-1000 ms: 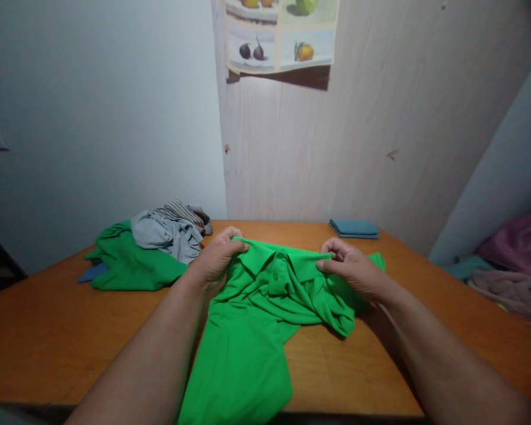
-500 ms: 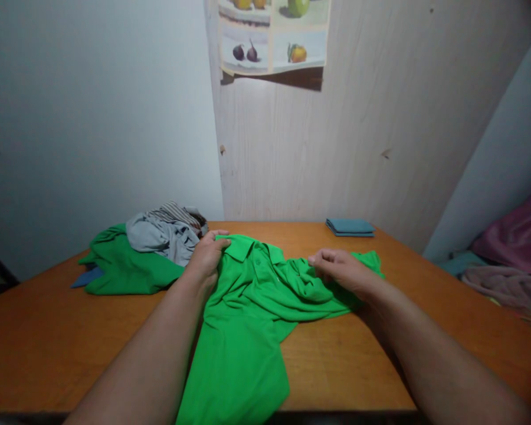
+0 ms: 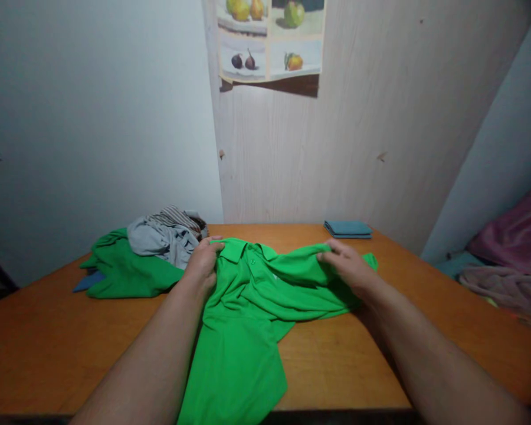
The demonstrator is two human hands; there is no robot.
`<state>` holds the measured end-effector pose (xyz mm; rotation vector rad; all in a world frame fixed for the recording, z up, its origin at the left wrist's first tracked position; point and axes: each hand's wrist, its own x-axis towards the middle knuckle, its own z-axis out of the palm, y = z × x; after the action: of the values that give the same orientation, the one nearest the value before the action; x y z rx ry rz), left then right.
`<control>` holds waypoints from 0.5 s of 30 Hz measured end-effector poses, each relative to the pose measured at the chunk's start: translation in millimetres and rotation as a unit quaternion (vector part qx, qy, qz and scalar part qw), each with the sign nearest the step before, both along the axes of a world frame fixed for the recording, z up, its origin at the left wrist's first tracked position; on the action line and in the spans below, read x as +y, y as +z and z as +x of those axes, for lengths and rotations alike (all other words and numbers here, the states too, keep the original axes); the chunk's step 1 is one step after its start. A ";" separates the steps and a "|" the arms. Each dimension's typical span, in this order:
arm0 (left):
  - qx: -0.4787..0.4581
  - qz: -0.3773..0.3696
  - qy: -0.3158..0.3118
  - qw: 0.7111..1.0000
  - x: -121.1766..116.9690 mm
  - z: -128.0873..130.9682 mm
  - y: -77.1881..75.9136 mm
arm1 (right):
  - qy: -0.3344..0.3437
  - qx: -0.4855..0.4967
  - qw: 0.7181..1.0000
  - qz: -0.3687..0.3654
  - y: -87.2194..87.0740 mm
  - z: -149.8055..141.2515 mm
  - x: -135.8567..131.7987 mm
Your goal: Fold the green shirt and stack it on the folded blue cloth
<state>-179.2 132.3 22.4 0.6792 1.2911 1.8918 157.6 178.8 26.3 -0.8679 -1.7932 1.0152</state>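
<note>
A bright green polo shirt lies spread and wrinkled across the table, its collar and button placket facing up. One sleeve drapes over the near table edge. My left hand pinches the shirt near the left end of the collar. At the shirt's right side, my right hand grips the fabric between thumb and fingers, drawing the cloth between the hands into a slack fold. Part of the shirt is hidden behind my right hand and forearm.
On the orange-brown wooden table, a heap of clothes, green, grey and striped, sits at the back left. A folded teal cloth lies at the back right. More fabric is piled beyond the right edge. Walls stand behind.
My right hand has let go of the collar and taken hold of the shirt farther right, lifting that fabric. My left hand has shifted slightly left, still on the collar end.
</note>
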 end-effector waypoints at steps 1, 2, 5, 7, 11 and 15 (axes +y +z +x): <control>-0.010 0.007 0.003 1.000 0.0 -0.6 1.1 | -0.031 0.075 0.996 -0.026 0.7 2.0 3.6; -0.021 0.014 0.006 1.000 -0.2 -1.1 2.2 | -0.053 0.144 0.987 -0.050 1.4 4.1 7.3; -0.050 0.030 -0.007 0.998 -1.5 -1.7 5.1 | -0.072 0.279 0.952 -0.107 3.3 9.6 16.6; -0.057 0.038 -0.027 0.997 -2.9 -1.2 6.0 | -0.067 0.313 0.939 -0.128 5.5 12.0 19.6; -0.057 0.055 -0.063 0.995 -6.3 1.0 6.8 | -0.023 0.329 0.929 -0.166 12.2 18.4 18.7; -0.051 0.078 -0.101 0.991 -9.8 3.3 6.2 | 0.013 0.285 0.933 -0.219 13.7 27.5 16.9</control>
<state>-175.9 122.5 28.5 0.7538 0.9797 1.8471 185.1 195.8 40.0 -0.7050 -1.1049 1.5359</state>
